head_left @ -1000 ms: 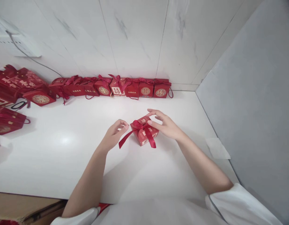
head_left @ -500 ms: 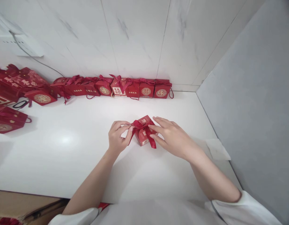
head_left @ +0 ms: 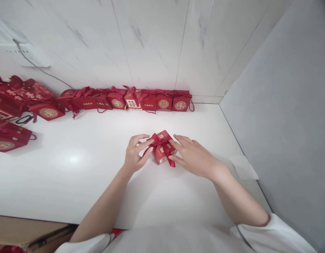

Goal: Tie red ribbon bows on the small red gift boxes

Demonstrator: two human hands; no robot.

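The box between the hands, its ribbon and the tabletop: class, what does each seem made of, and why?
Box: likely smooth printed card, from its flat panels and crisp edges.
Ribbon: satin-like fabric, from its soft folds and sheen.
Tabletop: glossy, reflecting bright light; laminate or painted board, unclear.

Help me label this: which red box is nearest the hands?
The lone box between the left hand and right hand, away from the wall; the other boxes line the wall or cluster at left.
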